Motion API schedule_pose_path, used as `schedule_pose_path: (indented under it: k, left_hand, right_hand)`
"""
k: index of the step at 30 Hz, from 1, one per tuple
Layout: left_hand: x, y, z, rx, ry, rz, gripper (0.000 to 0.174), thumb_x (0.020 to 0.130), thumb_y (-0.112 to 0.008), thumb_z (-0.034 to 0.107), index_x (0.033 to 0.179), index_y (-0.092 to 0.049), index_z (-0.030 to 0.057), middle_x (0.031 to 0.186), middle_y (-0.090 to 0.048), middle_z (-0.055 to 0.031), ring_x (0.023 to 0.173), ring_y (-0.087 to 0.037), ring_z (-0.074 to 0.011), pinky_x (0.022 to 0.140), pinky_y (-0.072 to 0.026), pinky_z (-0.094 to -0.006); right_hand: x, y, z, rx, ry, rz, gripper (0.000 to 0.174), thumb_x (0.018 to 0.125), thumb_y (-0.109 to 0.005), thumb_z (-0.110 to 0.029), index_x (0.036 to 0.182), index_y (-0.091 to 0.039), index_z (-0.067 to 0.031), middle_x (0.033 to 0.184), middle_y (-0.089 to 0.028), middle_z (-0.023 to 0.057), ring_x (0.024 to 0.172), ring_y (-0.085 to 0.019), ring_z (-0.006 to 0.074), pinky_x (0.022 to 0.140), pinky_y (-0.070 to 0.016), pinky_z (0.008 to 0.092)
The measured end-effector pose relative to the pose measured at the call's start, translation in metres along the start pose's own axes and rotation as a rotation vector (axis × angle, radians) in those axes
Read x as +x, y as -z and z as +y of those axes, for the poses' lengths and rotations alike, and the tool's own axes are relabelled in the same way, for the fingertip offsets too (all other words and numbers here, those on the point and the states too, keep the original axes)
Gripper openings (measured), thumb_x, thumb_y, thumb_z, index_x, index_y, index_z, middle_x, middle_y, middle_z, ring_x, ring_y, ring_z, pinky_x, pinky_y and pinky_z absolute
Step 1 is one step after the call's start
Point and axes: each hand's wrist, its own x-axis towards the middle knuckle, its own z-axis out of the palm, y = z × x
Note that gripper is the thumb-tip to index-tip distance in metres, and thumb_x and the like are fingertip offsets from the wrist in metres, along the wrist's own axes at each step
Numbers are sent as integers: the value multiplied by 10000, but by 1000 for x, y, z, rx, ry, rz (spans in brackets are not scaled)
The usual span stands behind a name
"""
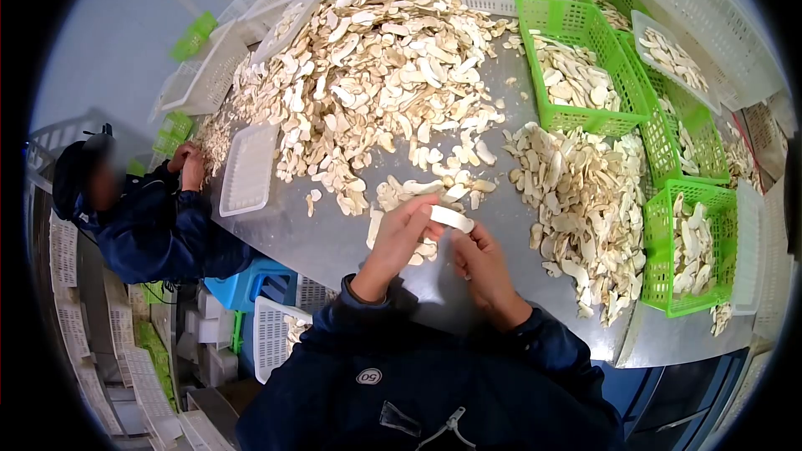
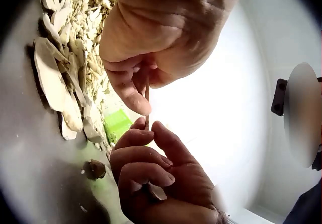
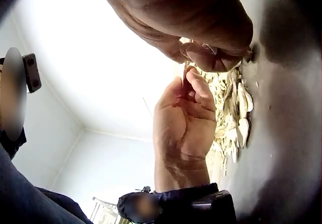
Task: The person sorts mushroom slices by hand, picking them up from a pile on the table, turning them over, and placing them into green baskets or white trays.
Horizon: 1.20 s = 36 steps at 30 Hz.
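A long pale mushroom slice [image 1: 452, 218] is held up over the steel table between both hands. The left hand [image 1: 399, 242] pinches one end between thumb and fingers. At the slice's other end, the right hand [image 1: 486, 271] grips with thumb and fingertips. Seen edge-on in the left wrist view, the slice [image 2: 147, 100] is thin. A small pale piece [image 2: 158, 193] shows beneath the right hand's curled fingers; what it is, I cannot tell. Just beyond the hands lies a small group of mushroom slices [image 1: 401, 192].
A large heap of slices [image 1: 376, 75] covers the far table, with another pile [image 1: 581, 209] at right. Green baskets [image 1: 689, 288] holding slices line the right side. A white tray [image 1: 249, 169] lies at left, near another person [image 1: 150, 225] working at the table edge.
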Motion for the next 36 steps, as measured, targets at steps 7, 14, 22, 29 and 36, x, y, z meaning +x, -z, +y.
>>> schedule_pose_path:
  k: [7,14,22,29,36]
  left_hand:
    - [-28,5,-1,246,32,-122,270,995,-541,220,1067,-649,-17,810,-601,-7,684,-543,-64,605,-451,-215]
    - [-25,19,3,350,-66,-140,209,983,-566,183,982,-660,-4,787,-600,3,676,-525,-57,606,-440,-224]
    - [26,32,38,1092,-499,28,172,823,-667,135,976,-652,59,900,-659,-103,853,-627,-284,701,-501,-359]
    - [55,21,27,1302,-507,-13,252,784,-670,171,1020,-648,86,948,-675,-128,881,-628,-356,761,-520,-413]
    - [58,26,27,1138,-455,67,343,756,-721,163,1087,-658,98,907,-655,-98,851,-626,-288,732,-523,-386]
  right_hand:
    - [-2,1,2,-20,28,7,137,957,-620,-201,1047,-613,-99,668,-478,-75,549,-387,17,493,-308,196]
    - [-1,2,0,27,50,60,219,953,-619,-171,1152,-582,-86,691,-486,-58,553,-414,29,496,-322,193]
    - [1,-2,-3,-10,11,35,344,952,-596,-133,1272,-480,-84,732,-493,-29,536,-412,43,466,-306,218]
    - [-2,0,-5,-36,-17,-20,325,950,-584,-155,1259,-505,-94,766,-528,-27,575,-424,42,478,-318,205]
    - [-4,-1,-8,13,-54,-29,327,948,-589,-143,1256,-497,-82,779,-500,-28,612,-431,42,509,-334,207]
